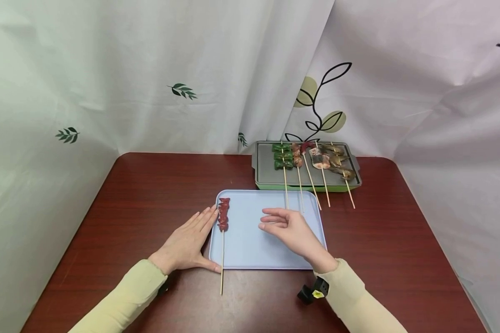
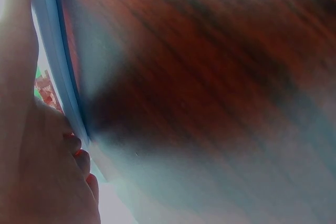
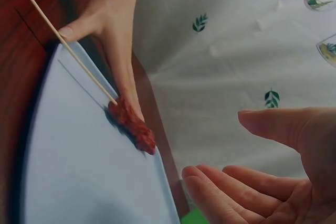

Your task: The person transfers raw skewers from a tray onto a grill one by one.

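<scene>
A light blue tray (image 1: 271,249) lies on the dark red table (image 1: 141,194). A skewer of red meat pieces (image 1: 223,215) rests along the tray's left side, its stick reaching past the front rim; the right wrist view shows the skewer (image 3: 131,121) too. My left hand (image 1: 189,243) lies flat on the table against the tray's left rim, fingers straight, thumb at the front corner. My right hand (image 1: 289,229) hovers over the tray's middle, fingers relaxed and holding nothing. The left wrist view is a blur of the tray's edge (image 2: 58,61) and table.
A green grill pan (image 1: 266,169) stands behind the tray, with several skewers (image 1: 312,159) of green vegetables, meat and fish lying across it, their sticks overhanging its front. White leaf-print curtains (image 1: 183,88) close in the table on the back and sides.
</scene>
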The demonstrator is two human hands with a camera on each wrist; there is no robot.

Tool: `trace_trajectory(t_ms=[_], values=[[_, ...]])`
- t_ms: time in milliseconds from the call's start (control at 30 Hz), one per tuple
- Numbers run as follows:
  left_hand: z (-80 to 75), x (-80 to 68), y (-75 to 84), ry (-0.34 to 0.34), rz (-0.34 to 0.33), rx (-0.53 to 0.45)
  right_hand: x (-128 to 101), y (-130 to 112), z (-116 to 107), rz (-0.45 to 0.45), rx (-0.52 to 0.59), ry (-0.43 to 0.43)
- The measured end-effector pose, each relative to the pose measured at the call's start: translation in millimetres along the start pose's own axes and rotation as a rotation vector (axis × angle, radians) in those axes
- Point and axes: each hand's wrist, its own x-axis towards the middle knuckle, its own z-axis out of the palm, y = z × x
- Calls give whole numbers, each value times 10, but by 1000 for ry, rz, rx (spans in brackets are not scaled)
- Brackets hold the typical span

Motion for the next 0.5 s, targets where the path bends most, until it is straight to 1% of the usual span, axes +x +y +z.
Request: trace_trajectory(t_ms=[200,500], values=[[8,-8,-7,0,1,12,17,72,125,-1,29,-45],[15,-7,0,-4,-10,2,49,205,344,17,56,-105]])
